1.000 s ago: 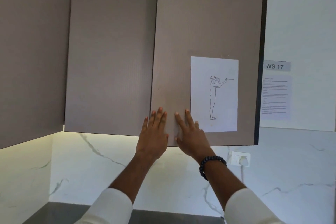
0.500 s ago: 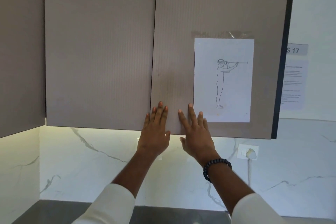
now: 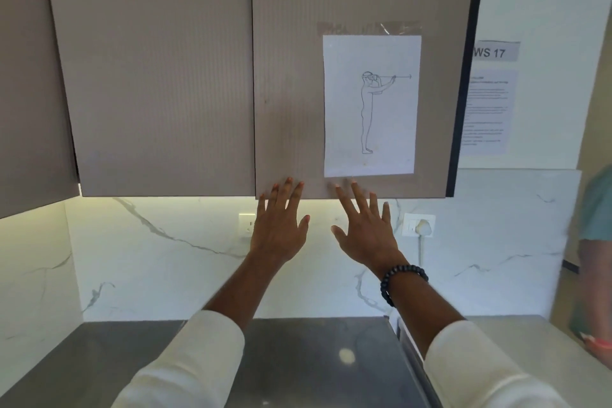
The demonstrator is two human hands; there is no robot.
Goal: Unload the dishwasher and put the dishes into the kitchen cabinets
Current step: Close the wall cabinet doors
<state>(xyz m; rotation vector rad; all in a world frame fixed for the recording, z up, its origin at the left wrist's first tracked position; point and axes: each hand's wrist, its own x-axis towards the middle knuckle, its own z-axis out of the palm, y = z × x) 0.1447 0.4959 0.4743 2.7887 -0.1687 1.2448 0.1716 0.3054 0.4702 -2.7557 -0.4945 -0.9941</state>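
Note:
Two taupe ribbed wall cabinet doors hang side by side, both closed: the left door [image 3: 159, 76] and the right door [image 3: 288, 76]. A white sheet with a line drawing of a standing figure [image 3: 371, 106] is taped to the right door. My left hand [image 3: 281, 225] and my right hand [image 3: 367, 228] are raised with fingers spread, palms forward. Their fingertips overlap the bottom edge of the right door. Neither hand holds anything. No dishes are in view.
A grey countertop [image 3: 298, 358] lies below, backed by a white marble wall [image 3: 165, 258] with a plugged socket [image 3: 419, 225]. Another cabinet door [image 3: 29, 93] is at the left. A "WS 17" sign and notice [image 3: 490, 93] hang at right. Another person's arm [image 3: 596, 258] shows at the right edge.
The right cabinet door has swung shut flush with the left one. My hands have dropped lower and spread apart, now only at the door's bottom edge. The view has tilted down.

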